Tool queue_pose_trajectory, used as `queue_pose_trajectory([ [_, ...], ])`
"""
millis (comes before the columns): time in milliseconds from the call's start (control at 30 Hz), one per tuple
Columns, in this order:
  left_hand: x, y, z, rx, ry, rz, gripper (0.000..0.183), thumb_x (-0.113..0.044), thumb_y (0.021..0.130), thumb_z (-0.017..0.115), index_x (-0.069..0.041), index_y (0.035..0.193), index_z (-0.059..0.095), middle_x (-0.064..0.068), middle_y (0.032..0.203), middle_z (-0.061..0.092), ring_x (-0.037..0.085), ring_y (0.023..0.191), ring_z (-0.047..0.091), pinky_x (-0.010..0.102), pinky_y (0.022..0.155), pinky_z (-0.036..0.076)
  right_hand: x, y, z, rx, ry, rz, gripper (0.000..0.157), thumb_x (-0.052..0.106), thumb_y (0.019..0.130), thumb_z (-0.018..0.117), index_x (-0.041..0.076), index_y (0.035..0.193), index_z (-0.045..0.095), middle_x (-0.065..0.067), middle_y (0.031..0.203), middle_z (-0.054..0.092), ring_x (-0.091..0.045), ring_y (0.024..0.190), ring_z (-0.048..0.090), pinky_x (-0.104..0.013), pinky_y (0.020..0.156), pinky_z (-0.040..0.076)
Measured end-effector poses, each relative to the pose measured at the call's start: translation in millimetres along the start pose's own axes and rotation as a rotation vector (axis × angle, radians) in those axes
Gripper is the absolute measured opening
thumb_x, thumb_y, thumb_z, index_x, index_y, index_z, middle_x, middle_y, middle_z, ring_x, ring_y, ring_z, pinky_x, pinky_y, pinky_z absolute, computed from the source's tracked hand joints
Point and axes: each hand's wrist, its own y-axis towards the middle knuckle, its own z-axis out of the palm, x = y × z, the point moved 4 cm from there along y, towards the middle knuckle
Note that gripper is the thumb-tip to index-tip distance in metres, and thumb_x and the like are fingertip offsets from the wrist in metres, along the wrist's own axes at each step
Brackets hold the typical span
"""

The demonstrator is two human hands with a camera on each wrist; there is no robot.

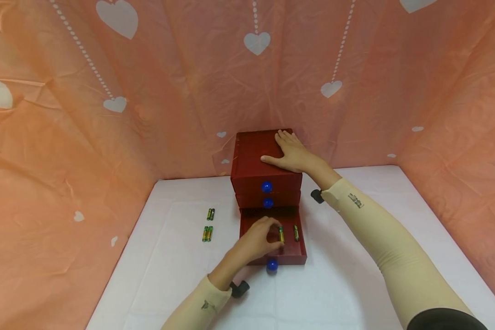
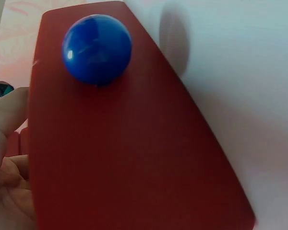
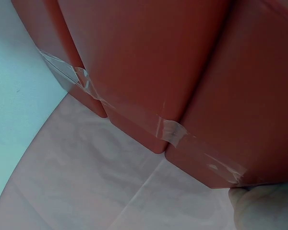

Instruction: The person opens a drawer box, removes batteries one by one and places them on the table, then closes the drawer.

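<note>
My left hand (image 1: 257, 238) is inside the pulled-out bottom drawer (image 1: 303, 256) of a small red cabinet (image 1: 253, 156). Its thumb and fingertips pinch a green-and-yellow battery (image 1: 281, 234) by the two ends. To the right of it in the drawer lies another battery (image 1: 296, 233). In the left wrist view the drawer front with its blue knob (image 2: 97, 50) hides much of this hand. My right hand (image 1: 292, 153) rests flat on the cabinet's top, fingers spread toward the back edge.
On the white table (image 1: 169, 275), left of the cabinet, lie one pair of batteries (image 1: 211, 214) and another pair of batteries (image 1: 207, 233) nearer me. Two upper drawers are closed, with blue knobs (image 1: 266, 187). Clear tape (image 3: 173, 129) joins the cabinet's units. Peach cloth (image 1: 189, 91) hangs around the table.
</note>
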Motion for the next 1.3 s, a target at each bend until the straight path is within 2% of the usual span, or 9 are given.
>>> queue_pose_trajectory([
  [367,7.4,-15.0,-12.1,-0.031,-0.048,-0.019,0.05,-0.026,0.095,0.085,-0.009,0.137,0.065,0.01,0.133,0.065,0.03,0.127,0.061,0.052,0.112,0.052,1,0,-0.4,-0.004,-0.001,-0.005,0.107,0.067,0.102,0.056,-0.005,0.169,0.012,-0.024,0.178,0.003,-0.036,0.166,-0.004,-0.046,0.133,-0.007],
  [867,17.1,-33.8,-33.9,-0.032,-0.066,0.032,0.049,-0.019,0.095,0.084,-0.005,0.137,0.063,0.018,0.135,0.063,0.038,0.129,0.06,0.055,0.113,0.049,1,0,-0.2,-0.002,0.0,-0.007,0.107,0.068,0.102,0.055,-0.004,0.169,0.012,-0.023,0.178,0.003,-0.035,0.166,-0.004,-0.044,0.133,-0.008],
  [1133,32.8,-47.8,-48.9,-0.028,-0.027,0.021,0.049,-0.02,0.095,0.084,-0.01,0.137,0.062,0.011,0.141,0.063,0.036,0.138,0.055,0.056,0.117,0.046,2,-1,-1.2,0.004,0.008,-0.002,0.107,0.067,0.102,0.055,-0.004,0.169,0.011,-0.023,0.178,0.003,-0.034,0.166,-0.005,-0.045,0.133,-0.008],
  [1300,41.2,-55.8,-56.4,-0.021,-0.018,0.044,0.047,-0.018,0.095,0.083,-0.01,0.136,0.063,0.008,0.137,0.064,0.032,0.131,0.06,0.054,0.112,0.05,1,1,-0.5,0.005,0.004,-0.003,0.108,0.068,0.102,0.055,-0.003,0.169,0.011,-0.022,0.178,0.002,-0.034,0.166,-0.006,-0.045,0.133,-0.009],
])
